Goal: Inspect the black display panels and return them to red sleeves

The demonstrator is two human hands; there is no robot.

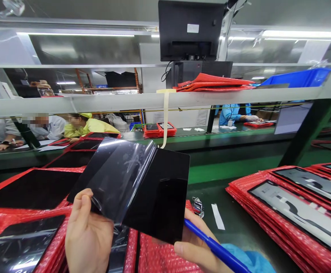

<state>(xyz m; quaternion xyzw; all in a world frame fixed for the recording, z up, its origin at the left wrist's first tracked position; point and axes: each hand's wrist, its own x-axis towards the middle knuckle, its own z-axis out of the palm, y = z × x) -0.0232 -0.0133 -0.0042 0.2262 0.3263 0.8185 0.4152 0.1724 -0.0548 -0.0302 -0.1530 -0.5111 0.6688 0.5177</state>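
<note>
Two hands on one panel point(165, 189), center frame: the left hand point(90, 235) pinches the film point(120, 170) at lower left (can't tell if it's got the panel too), the right hand point(199, 242) clamps the panel's lower right corner, blue pen point(219, 250) tucked in. Looks roughly halfway: right half bare, left half film-covered. Panel's flat, glossy black; film's clear, crinkly, curled mid-panel. Bubbly red bags point(239, 193) stacked lower right.
</note>
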